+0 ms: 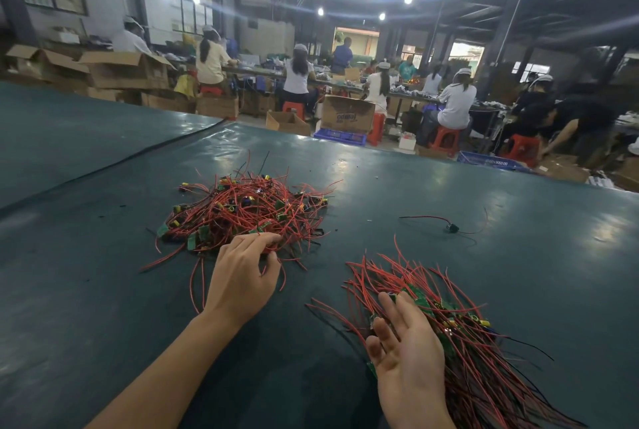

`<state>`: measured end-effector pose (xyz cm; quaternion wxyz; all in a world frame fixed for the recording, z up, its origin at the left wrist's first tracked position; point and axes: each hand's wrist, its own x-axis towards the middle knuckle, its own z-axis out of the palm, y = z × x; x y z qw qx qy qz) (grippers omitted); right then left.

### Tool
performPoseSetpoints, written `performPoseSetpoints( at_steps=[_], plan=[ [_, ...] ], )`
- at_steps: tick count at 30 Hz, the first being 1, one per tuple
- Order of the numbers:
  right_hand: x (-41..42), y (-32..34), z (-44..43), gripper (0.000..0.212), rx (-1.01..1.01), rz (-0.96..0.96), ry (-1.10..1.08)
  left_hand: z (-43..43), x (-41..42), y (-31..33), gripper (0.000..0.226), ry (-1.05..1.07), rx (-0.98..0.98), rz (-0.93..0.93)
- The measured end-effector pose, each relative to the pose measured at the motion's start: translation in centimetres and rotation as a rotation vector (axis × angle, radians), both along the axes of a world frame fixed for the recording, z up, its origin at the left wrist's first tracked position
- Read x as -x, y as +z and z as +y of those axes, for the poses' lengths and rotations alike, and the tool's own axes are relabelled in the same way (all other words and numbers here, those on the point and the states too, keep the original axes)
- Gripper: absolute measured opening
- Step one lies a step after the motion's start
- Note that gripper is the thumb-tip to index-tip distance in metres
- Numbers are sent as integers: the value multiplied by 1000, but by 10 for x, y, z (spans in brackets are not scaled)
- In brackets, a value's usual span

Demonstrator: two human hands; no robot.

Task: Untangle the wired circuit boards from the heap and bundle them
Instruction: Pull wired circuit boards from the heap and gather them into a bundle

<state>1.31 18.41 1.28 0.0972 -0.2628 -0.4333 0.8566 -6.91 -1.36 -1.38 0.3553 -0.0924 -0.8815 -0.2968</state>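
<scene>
A tangled heap (252, 211) of small green circuit boards with red and black wires lies on the dark green table (103, 273), ahead and to the left. My left hand (242, 273) reaches into the heap's near edge, its fingers curled around red wires there. To the right lies an aligned bundle (460, 321) of boards with wires fanning outward. My right hand (408, 356) rests against the bundle's left side, palm up with fingers straight and relaxed, holding nothing.
One loose wired part (451, 227) lies alone on the table right of the heap. Beyond the table's far edge stand cardboard boxes (347, 114), blue crates (340, 136), red stools and several seated workers at long benches.
</scene>
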Motion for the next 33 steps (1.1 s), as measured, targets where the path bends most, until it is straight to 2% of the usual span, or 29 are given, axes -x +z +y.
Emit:
performPoseSetpoints(
  at_steps=[21, 26, 30, 33],
  plan=[
    [2, -1, -1, 19, 33, 4, 39, 11, -14, 17, 17, -307, -107, 394],
    [0, 3, -4, 14, 16, 15, 101, 29, -28, 24, 14, -488, -65, 447],
    [-1, 1, -10, 24, -60, 74, 184, 59, -48, 19, 14, -727, -7, 363],
    [-4, -1, -15, 27, -159, 123, 264, 67, -55, 16, 13, -807, -113, 192]
  ],
)
